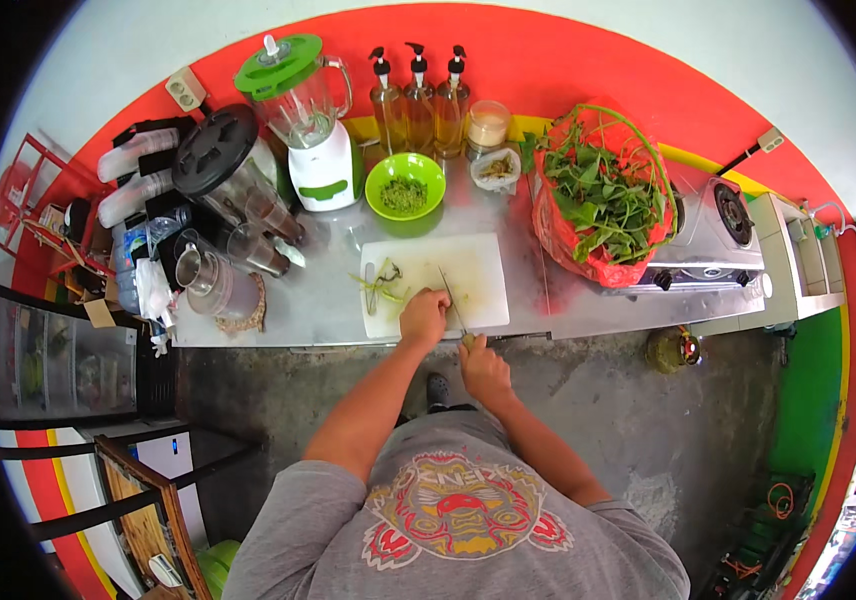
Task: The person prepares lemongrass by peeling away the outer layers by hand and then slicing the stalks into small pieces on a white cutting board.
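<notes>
Beneath the left fingers (435, 297), the board (480, 268) is laid on the counter (323, 298); beyond them, the bowl (406, 221); beyond and right, the bag (560, 226).

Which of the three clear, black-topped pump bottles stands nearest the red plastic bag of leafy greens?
The rightmost pump bottle, beside the round clear jar; the other two bottles stand farther left.

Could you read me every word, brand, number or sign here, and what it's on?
Grey shirt: lettering around a coloured animal-face print; I don't copy out wording.
Stove: front marking too small to read.
Knife and cutting board: no text I can make out.
</notes>
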`<action>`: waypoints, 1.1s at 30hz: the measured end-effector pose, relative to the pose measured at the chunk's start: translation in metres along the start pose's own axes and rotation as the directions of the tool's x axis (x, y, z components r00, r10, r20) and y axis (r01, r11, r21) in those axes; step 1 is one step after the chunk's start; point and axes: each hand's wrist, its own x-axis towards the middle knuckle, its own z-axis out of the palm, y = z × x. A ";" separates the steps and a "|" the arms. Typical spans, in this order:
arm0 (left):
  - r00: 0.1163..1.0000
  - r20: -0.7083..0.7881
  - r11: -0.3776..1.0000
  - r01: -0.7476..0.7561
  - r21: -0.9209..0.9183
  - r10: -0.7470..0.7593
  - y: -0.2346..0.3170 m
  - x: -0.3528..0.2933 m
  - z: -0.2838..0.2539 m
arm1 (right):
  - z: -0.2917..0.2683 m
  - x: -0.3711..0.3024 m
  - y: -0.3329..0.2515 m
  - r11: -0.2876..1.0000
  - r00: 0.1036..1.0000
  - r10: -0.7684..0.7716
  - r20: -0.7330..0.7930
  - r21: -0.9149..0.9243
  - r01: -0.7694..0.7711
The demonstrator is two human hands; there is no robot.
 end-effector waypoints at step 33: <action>0.999 0.040 0.999 0.011 0.030 -0.013 -0.002 -0.001 0.001 | -0.018 0.010 -0.003 0.997 0.998 -0.068 0.012 -0.040 0.069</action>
